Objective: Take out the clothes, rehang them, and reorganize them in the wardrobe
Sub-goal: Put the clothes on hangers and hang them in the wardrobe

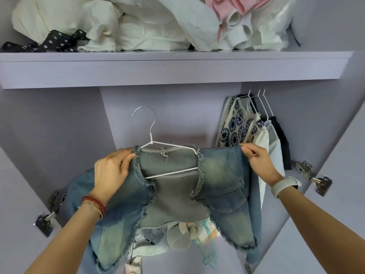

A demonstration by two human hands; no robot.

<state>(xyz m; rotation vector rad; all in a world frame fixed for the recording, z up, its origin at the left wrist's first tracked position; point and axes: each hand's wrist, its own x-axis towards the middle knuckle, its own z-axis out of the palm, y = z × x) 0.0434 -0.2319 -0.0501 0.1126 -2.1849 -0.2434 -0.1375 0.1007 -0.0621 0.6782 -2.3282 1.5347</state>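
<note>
A faded blue denim jacket [221, 180] with frayed edges and a grey lining hangs spread on a white wire hanger [152, 139], whose hook points up and left in front of the wardrobe's back wall. My left hand [110, 171] grips the jacket's left shoulder at the frayed edge. My right hand [258, 159] pinches the right shoulder's top edge. The hanger's lower bar shows inside the jacket's open front.
Several garments [243, 125] hang on white hangers at the right under the shelf [177, 66]. White, pink and polka-dot clothes [138, 26] are piled on the shelf. More crumpled clothes [177, 238] lie below the jacket. Door hinges [314, 177] stick out on both sides.
</note>
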